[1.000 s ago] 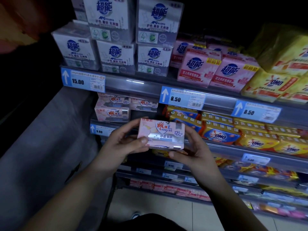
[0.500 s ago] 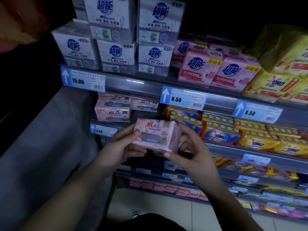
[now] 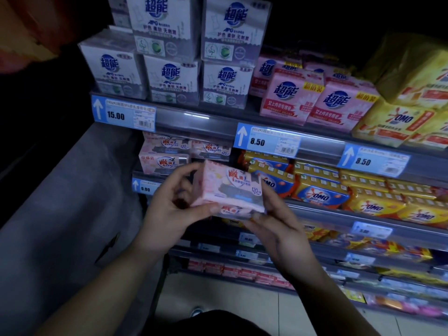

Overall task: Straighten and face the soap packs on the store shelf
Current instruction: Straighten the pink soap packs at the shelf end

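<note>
A pink soap pack with a red logo is held in front of the second shelf, tilted, its printed face turned up toward me. My left hand grips its left end, thumb under the front edge. My right hand holds its right end and underside. Behind it, more pink soap packs are stacked at the left end of the second shelf, above a 9.90 price tag.
Yellow OMO soap packs fill the second shelf to the right. White and pink boxed packs stand on the upper shelf with its 15.00 and 8.50 tags. A grey side panel bounds the left. Lower shelves hold small packs above a tiled floor.
Both hands have turned the pink pack over and around: its face was flat toward me, then edge-on, now angled up with the logo showing. The hands shifted slightly up and right.
</note>
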Motion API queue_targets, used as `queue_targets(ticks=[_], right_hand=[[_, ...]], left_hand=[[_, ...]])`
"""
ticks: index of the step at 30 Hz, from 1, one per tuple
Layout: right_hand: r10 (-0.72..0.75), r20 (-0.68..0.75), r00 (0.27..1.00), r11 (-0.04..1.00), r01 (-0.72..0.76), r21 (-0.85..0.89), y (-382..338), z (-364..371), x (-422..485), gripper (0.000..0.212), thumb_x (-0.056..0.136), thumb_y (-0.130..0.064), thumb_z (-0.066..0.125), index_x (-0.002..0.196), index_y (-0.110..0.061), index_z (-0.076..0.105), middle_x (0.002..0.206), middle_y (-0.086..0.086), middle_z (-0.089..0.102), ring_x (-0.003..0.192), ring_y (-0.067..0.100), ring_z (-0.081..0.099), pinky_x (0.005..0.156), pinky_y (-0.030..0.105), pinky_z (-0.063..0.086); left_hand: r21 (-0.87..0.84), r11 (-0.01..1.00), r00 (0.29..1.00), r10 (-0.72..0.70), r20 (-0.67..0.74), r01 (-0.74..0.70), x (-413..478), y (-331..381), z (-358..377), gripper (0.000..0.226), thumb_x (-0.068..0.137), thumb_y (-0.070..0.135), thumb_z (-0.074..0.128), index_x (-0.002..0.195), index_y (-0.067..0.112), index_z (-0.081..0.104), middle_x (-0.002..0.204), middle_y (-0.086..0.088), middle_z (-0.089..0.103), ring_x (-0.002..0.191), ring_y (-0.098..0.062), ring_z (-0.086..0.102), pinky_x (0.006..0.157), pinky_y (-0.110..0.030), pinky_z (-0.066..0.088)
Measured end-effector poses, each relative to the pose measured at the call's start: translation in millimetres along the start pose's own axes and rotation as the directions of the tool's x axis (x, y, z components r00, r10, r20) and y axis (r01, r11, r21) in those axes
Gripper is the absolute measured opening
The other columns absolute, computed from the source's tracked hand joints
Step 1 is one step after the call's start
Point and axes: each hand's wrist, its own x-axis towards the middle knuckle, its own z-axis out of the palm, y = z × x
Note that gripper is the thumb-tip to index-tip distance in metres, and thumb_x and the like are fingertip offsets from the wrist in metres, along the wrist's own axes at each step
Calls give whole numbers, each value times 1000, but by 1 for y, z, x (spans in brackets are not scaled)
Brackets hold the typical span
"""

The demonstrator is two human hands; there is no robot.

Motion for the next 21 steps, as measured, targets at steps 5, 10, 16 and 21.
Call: queue_targets(ticks=[5, 10, 16, 21], right_hand=[[89, 6, 996, 986, -89, 141, 18, 5, 3, 70, 87, 2, 59, 151, -25, 47, 148, 8, 59, 138, 30, 54, 116, 54, 41], [-39, -187, 982, 981, 2, -195, 16, 7, 0, 56, 98, -4, 62, 143, -37, 55, 133, -8, 69, 120, 13, 67, 94, 26, 57], [-186, -323, 928, 868, 1, -496, 16, 21, 24, 33, 95, -8, 70, 121, -24, 58, 120, -11, 69, 107, -9, 63, 78, 4, 49], [-109, -288, 951, 854, -58, -517, 19, 28, 50, 37, 98, -8, 63, 131, -24, 58, 124, -12, 66, 114, -4, 62, 103, 27, 51]], left_hand=[[34, 988, 986, 150, 69, -153, -5, 10, 16, 70, 63, 25, 92, 124, 39, 60, 109, 17, 69, 97, -5, 69, 78, -19, 55], [244, 970, 998, 29, -56, -14, -1, -6, 3, 71, 69, 38, 90, 133, 44, 60, 123, -4, 56, 100, -12, 68, 86, -23, 56], [234, 971, 995, -25, -92, 46, 9, -25, 1, 66, 85, 13, 80, 144, 27, 56, 121, 5, 75, 109, -4, 70, 89, -14, 53], [368, 928, 977, 18, -213, 63, 32, -36, -1, 59, 85, 12, 81, 140, 23, 61, 111, 14, 75, 99, 9, 68, 85, -5, 50]])
